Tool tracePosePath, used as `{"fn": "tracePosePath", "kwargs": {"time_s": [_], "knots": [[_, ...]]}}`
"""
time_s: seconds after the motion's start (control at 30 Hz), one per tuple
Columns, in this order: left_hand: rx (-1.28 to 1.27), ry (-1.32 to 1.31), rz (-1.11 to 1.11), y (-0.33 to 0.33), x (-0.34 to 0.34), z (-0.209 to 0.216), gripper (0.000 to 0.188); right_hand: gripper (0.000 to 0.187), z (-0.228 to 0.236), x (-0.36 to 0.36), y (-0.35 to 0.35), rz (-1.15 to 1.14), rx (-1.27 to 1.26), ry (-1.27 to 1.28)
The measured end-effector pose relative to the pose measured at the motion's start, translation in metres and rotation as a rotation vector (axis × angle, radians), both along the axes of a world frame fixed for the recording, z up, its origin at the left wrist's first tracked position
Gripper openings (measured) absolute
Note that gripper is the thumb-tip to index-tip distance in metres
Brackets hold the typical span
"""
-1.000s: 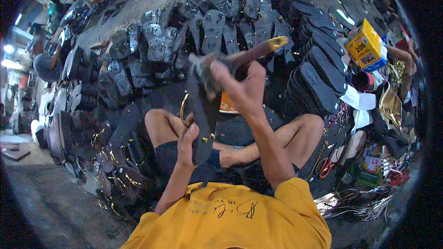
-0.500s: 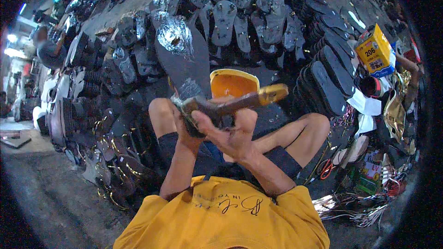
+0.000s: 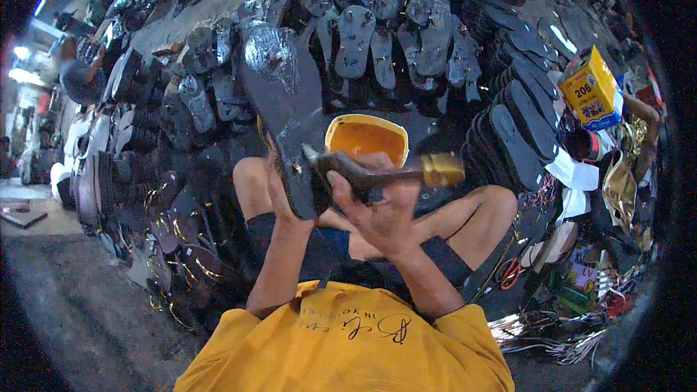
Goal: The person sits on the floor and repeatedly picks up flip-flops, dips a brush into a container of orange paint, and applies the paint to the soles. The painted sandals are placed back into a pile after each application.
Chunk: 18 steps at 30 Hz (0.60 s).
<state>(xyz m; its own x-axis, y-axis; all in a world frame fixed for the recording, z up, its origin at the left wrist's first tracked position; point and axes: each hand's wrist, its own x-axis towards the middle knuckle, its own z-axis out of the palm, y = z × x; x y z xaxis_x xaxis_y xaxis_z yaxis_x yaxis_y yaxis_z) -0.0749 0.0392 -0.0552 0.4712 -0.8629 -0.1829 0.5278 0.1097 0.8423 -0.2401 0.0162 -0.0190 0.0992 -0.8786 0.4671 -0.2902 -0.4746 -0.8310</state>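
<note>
One dark sole [image 3: 290, 109] sits left of centre, its long axis running nearly upright in the frame, with the broad, shiny end up and leaning slightly left. The left hand [image 3: 279, 192] grasps its lower part. The right hand [image 3: 381, 210] is clenched around a brush [image 3: 356, 171] lying nearly crosswise, head pointing left at the sole's edge, yellow end to the right; blur hides whether they touch. Rows of dark footwear [image 3: 353, 43] fill the dark ground across the top; grey floor [image 3: 87, 312] shows lower left. Above the brush, a pale-rimmed tub [image 3: 330, 133] is orange inside; its fill level is unclear. A yellow box [image 3: 589, 87] stands upper right.
</note>
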Motion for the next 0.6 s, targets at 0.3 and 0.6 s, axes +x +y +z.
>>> {"fn": "tracePosePath", "kwargs": {"time_s": [0.3,0.6], "knots": [[0.048,0.062,-0.019,-0.004,0.009,-0.016,0.053,0.026,0.004,0.023,0.012,-0.022,0.318,-0.465],[-0.255,0.038,-0.118,-0.093,0.154,0.112,0.046,0.070,-0.015,-0.096,-0.040,-0.664,0.744,-0.155]]}}
